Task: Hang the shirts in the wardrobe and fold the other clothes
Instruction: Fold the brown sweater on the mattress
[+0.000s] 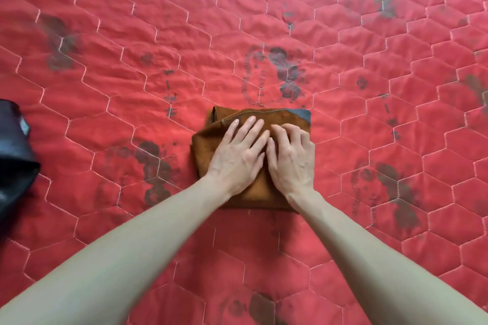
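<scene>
Two bare hands press down on a folded brown garment (208, 150) lying near the middle of a red quilted bedspread (105, 60) stitched in hexagons and marked with faded dark prints. The left hand (237, 153) lies flat with fingers straight and spread; the right hand (291, 158) rests beside it, touching it, fingers bent at the knuckles and tips on the cloth, grasping nothing. The garment is already reduced to a compact rectangle, a grey patch showing at its far right corner, so this fold looks all but finished, with only smoothing left. A dark folded item (14, 155) sits at the left edge, well apart. No shirts, hangers or wardrobe appear, so how much of the job remains cannot be judged.
</scene>
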The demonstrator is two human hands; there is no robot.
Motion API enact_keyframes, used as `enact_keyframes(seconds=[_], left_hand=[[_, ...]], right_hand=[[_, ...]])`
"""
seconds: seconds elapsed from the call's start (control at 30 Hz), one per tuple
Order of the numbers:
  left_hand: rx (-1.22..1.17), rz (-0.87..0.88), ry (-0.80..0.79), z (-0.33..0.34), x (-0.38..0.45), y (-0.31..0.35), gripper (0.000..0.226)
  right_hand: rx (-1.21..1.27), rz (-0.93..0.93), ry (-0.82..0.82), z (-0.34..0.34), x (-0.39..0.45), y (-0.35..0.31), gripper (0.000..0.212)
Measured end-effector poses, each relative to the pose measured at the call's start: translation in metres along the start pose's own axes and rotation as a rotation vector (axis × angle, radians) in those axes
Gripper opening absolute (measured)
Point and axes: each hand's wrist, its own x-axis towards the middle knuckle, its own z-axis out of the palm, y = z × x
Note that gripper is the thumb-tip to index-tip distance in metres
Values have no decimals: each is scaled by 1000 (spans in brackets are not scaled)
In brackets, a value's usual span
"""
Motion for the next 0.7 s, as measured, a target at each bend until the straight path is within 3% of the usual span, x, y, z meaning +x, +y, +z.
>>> enact_keyframes(seconds=[0.1,0.33,0.4,0.5,0.6,0.7], left_hand=[[-22,-121,-103,16,-9,-11,65],[-61,-496,-71,14,-18,-6,80],[-129,-675,-51,12,-24,-7,85],[-283,-1007,-42,7,-36,-7,99],[-323,-1060,-22,0,-42,-6,105],[-515,-1106,20,-5,-36,-11,104]], right_hand=[[-65,-46,-122,21,-10,-4,52],[-17,205,-247,28,-5,6,65],[26,250,-214,25,-3,5,66],[177,487,-198,16,0,9,70],[307,654,-208,7,3,13,75],[403,738,-205,5,0,16,74]])
